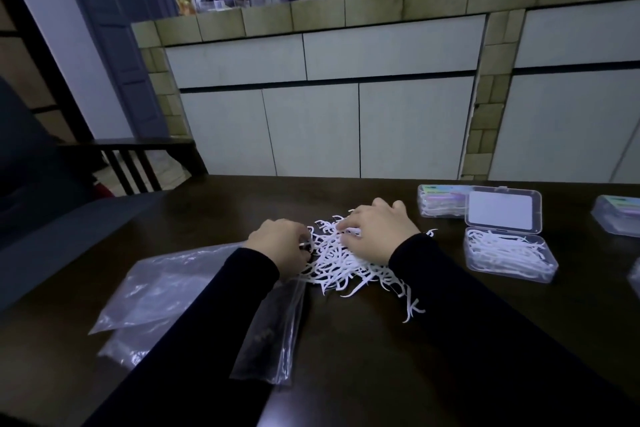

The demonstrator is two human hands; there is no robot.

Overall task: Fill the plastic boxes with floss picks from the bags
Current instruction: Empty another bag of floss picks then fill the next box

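A loose pile of white floss picks [341, 262] lies on the dark table [346, 340]. My left hand [280, 246] sits at the pile's left edge, fingers curled around some picks. My right hand [379, 229] lies on the pile's right side, fingers bent down into the picks. An open clear plastic box [509, 255] partly filled with floss picks stands to the right, its lid [502, 210] raised behind it. Empty clear plastic bags [166, 291] lie flat to the left under my left forearm.
A closed clear box [440, 201] with a coloured label stands behind the open one. Another closed box [618, 218] sits at the far right edge. A dark bench [138, 156] stands beyond the table's left corner, and a tiled counter with white cupboard doors [311, 125] lies behind.
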